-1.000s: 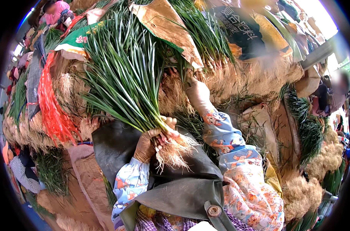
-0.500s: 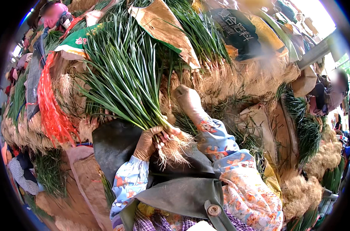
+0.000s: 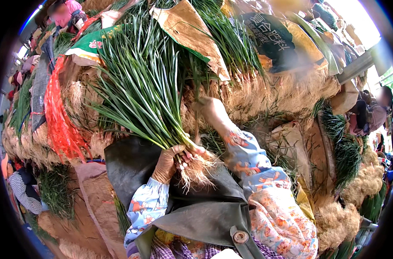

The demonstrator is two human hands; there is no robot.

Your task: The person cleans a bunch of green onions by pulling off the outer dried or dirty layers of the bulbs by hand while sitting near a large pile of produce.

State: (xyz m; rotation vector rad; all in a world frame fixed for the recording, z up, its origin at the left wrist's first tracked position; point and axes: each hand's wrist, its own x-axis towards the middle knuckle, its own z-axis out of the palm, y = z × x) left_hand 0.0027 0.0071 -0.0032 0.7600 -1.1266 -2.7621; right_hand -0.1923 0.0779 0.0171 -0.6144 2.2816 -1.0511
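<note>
Just below the picture's centre, the left hand [image 3: 165,166] curls firmly around the base of the green bunch [image 3: 151,103], which fans toward the upper left. The right forearm [image 3: 250,153] slants up-left to the blurred right hand [image 3: 213,113], bent near the centre; whether it pinches anything, I cannot tell.

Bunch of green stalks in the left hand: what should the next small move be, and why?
Probably bring the right hand down toward the roots of the bunch: the left hand holds the bunch just above them, and what looks like a blurred stalk hangs beside the nearby right hand, though its grip is unclear.
</note>
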